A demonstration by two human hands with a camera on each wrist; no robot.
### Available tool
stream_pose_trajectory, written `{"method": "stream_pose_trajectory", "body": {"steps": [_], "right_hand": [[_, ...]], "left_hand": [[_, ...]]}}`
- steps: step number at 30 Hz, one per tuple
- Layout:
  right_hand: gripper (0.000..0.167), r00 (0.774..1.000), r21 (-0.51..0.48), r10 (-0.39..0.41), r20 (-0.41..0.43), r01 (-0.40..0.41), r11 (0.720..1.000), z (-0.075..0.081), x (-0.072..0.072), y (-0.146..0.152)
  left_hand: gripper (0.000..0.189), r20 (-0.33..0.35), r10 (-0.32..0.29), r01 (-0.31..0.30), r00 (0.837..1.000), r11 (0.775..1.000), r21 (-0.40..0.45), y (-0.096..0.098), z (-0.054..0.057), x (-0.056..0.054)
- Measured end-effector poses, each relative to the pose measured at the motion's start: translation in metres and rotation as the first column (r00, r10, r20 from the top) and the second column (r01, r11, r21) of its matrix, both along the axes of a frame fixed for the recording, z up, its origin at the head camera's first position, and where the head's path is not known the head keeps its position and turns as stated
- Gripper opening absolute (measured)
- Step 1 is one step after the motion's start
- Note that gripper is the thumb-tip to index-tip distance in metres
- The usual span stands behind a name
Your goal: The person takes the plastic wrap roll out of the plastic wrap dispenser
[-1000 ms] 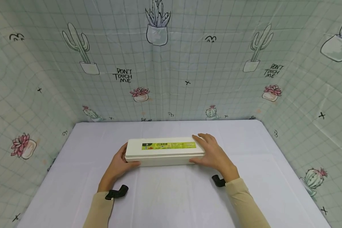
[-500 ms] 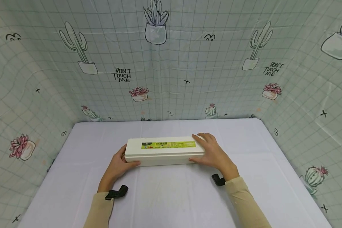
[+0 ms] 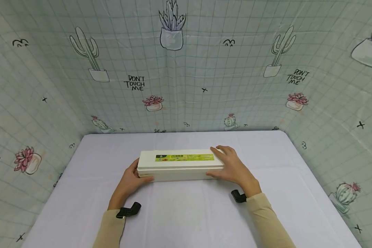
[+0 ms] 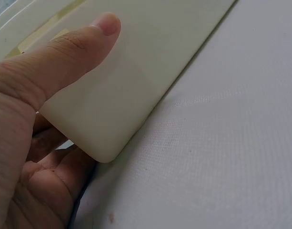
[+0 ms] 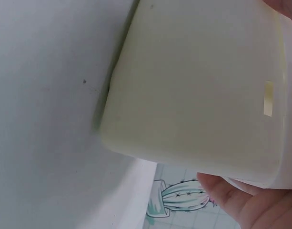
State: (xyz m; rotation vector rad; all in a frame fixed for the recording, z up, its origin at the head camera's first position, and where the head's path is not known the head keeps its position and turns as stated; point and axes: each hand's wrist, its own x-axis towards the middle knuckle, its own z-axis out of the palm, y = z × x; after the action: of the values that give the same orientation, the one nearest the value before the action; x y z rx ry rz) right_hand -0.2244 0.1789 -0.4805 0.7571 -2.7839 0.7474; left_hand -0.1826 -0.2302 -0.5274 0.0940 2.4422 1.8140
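A long white cling film box (image 3: 179,175) lies across the table, its lid (image 3: 147,163) on top bearing a yellow-green label (image 3: 186,157). My left hand (image 3: 131,182) grips the box's left end; in the left wrist view the thumb (image 4: 84,47) lies along the front wall, with the other fingers around the end. At the opposite end, my right hand (image 3: 232,168) holds the box with its thumb on the front and fingers over the lid's far corner. A thin yellowish line shows under the lid at the left. The box's inside is hidden.
A white cloth covers the table (image 3: 179,213). Behind it and along both sides hangs a pale green checked curtain (image 3: 186,69) printed with cacti. Each wrist wears a black camera mount (image 3: 128,210).
Both hands keep their places on the box. A narrow yellowish line has appeared beneath the lid at the left end. The head view has shifted slightly.
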Motion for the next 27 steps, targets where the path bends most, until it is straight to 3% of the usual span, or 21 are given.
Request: {"method": "stream_pose_trajectory", "body": {"steps": [8, 21, 27], "right_hand": [[0.095, 1.000, -0.008, -0.003, 0.026, 0.003, 1.000, 0.0008, 0.0015, 0.0007], [0.093, 1.000, -0.049, 0.015, -0.012, -0.016, 0.999, -0.0006, 0.0079, 0.0028], [0.094, 1.000, -0.061, 0.014, -0.018, -0.016, 0.998, -0.0026, 0.0100, 0.0035]], "left_hand": [[0.108, 0.010, -0.002, 0.002, 1.000, 1.000, -0.006, 0.0000, 0.0024, 0.0014], [0.107, 0.001, -0.015, 0.015, 1.000, 1.000, 0.018, 0.0001, 0.0002, 0.0046], [0.106, 0.005, -0.012, 0.012, 1.000, 1.000, -0.008, -0.0003, 0.0006, 0.0057]]}}
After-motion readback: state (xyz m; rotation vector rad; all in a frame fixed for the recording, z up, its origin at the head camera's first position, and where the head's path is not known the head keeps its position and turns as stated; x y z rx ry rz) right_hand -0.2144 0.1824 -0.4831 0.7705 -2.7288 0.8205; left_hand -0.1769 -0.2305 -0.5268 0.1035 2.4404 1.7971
